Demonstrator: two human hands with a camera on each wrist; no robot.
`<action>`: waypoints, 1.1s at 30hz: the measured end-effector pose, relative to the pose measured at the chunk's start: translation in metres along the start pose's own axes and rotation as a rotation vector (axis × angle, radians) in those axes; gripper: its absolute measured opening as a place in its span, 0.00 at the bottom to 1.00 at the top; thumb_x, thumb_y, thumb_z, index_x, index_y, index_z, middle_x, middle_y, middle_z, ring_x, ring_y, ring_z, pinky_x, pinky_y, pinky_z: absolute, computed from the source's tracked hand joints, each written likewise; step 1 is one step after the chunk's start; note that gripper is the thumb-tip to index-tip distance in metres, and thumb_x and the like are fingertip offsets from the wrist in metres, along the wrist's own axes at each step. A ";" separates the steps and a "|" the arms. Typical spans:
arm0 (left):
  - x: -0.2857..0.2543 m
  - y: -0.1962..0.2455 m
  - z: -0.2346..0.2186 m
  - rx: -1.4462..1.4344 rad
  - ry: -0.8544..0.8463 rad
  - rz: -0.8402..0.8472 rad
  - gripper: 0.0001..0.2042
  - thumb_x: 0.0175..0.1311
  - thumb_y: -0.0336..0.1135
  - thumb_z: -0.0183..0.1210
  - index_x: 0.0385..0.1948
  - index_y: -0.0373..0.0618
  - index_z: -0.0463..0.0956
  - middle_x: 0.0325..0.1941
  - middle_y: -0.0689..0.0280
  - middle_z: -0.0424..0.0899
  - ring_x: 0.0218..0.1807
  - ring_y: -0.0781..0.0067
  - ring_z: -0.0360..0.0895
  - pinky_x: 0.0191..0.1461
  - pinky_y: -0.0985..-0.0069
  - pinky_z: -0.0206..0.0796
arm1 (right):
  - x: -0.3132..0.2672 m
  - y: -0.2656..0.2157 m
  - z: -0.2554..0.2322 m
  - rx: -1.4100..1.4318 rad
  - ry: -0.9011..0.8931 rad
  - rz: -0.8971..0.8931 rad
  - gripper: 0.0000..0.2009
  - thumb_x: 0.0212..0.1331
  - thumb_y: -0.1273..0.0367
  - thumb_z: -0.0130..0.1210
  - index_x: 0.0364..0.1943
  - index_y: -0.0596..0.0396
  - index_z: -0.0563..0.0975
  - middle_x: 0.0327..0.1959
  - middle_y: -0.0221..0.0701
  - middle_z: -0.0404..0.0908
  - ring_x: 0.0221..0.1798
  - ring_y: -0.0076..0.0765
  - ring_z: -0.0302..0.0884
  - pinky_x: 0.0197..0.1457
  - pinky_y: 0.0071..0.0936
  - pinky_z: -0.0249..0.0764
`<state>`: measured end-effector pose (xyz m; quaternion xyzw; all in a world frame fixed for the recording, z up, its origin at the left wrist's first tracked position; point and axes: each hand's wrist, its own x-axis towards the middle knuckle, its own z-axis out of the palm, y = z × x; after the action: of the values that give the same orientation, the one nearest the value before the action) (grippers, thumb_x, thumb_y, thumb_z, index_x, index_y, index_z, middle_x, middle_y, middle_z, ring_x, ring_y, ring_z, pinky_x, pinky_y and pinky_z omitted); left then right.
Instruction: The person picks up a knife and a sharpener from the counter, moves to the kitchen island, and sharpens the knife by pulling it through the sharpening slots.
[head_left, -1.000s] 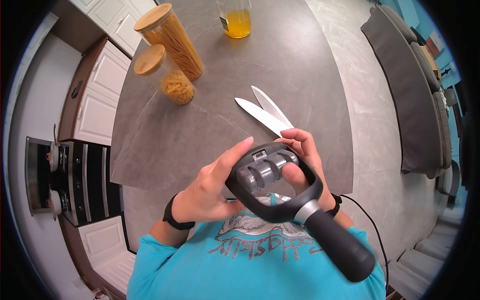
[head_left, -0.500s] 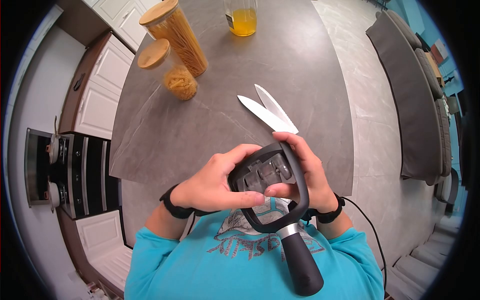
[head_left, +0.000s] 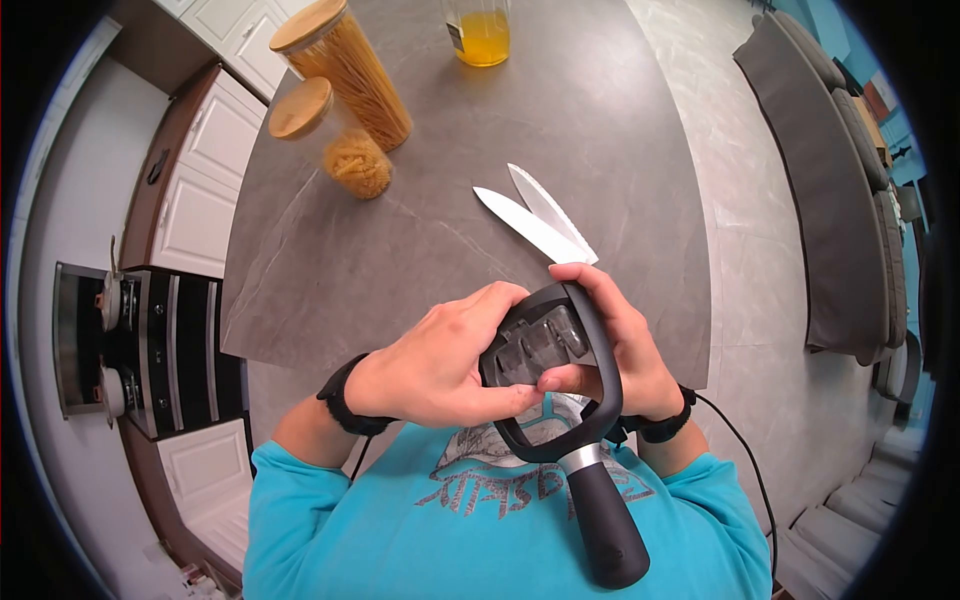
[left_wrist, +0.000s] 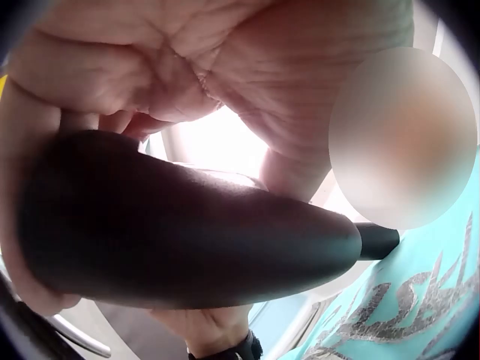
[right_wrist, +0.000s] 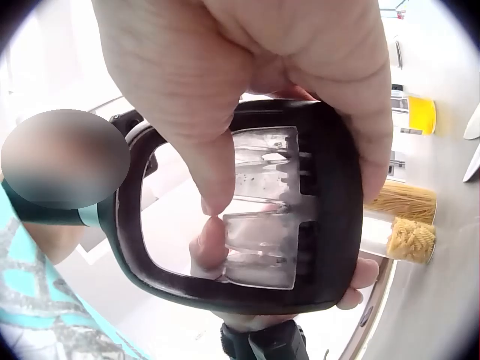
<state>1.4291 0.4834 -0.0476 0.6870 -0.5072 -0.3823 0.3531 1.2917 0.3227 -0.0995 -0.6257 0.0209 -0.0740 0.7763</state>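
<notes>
In the head view a black looped tool (head_left: 608, 375) with a long handle and a grey, translucent slotted insert (head_left: 540, 345) is held up by both hands above the shirt. The left hand (head_left: 440, 360) grips its left side, thumb across the insert's lower edge. The right hand (head_left: 630, 350) holds the right side, its thumb inside the loop close to the left thumb. In the left wrist view the tool's dark side (left_wrist: 187, 225) lies between fingers and thumb. The right wrist view shows both thumbs by the clear insert (right_wrist: 262, 247). Two blades (head_left: 530, 225) lie beyond the tool.
On the grey table (head_left: 440, 230) stand a tall spaghetti jar (head_left: 355, 80), a shorter pasta jar (head_left: 355, 160) and a glass with yellow liquid (head_left: 484, 40). A black cable (head_left: 745, 450) hangs beside the right wrist. A grey sofa (head_left: 830, 200) stands at the right.
Over the last second the tool's handle has swung from lower right to nearly straight down. The left hand has moved inward, its thumb now across the insert. The right thumb has shifted left.
</notes>
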 end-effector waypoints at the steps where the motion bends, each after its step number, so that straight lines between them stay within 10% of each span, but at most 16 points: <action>1: 0.000 0.000 0.002 0.007 0.015 -0.019 0.30 0.47 0.37 0.69 0.50 0.33 0.64 0.40 0.54 0.79 0.41 0.65 0.81 0.44 0.72 0.71 | 0.000 0.000 0.001 -0.005 -0.002 -0.009 0.43 0.41 0.66 0.74 0.62 0.59 0.58 0.46 0.32 0.72 0.48 0.25 0.71 0.51 0.24 0.70; 9: 0.002 0.008 -0.004 -0.047 -0.001 -0.138 0.31 0.46 0.36 0.69 0.51 0.34 0.64 0.41 0.53 0.80 0.42 0.66 0.81 0.44 0.72 0.71 | 0.004 0.002 0.000 0.069 0.003 -0.022 0.41 0.43 0.69 0.73 0.62 0.58 0.59 0.46 0.32 0.72 0.49 0.26 0.72 0.52 0.25 0.71; 17: -0.018 -0.010 -0.009 -0.122 0.085 0.275 0.46 0.43 0.51 0.72 0.64 0.38 0.58 0.63 0.46 0.64 0.63 0.50 0.66 0.60 0.61 0.63 | 0.002 0.014 0.002 0.219 0.163 0.023 0.37 0.44 0.71 0.72 0.59 0.59 0.62 0.48 0.33 0.74 0.50 0.26 0.73 0.53 0.23 0.71; 21: -0.024 -0.012 -0.001 0.410 0.342 0.325 0.37 0.36 0.42 0.75 0.55 0.44 0.72 0.60 0.49 0.65 0.57 0.51 0.69 0.54 0.61 0.66 | 0.006 0.022 0.001 0.205 0.351 0.099 0.31 0.47 0.72 0.69 0.56 0.61 0.65 0.45 0.34 0.76 0.47 0.25 0.75 0.51 0.23 0.72; 33: -0.014 -0.036 0.013 0.354 0.478 0.305 0.19 0.52 0.22 0.61 0.46 0.33 0.69 0.34 0.55 0.77 0.28 0.65 0.80 0.30 0.73 0.72 | -0.002 0.042 -0.014 0.236 0.237 0.115 0.32 0.58 0.68 0.61 0.64 0.64 0.58 0.53 0.37 0.71 0.53 0.29 0.71 0.54 0.28 0.72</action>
<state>1.4306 0.5036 -0.0821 0.7239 -0.5657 -0.0592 0.3905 1.2920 0.3182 -0.1439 -0.5148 0.1390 -0.1046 0.8395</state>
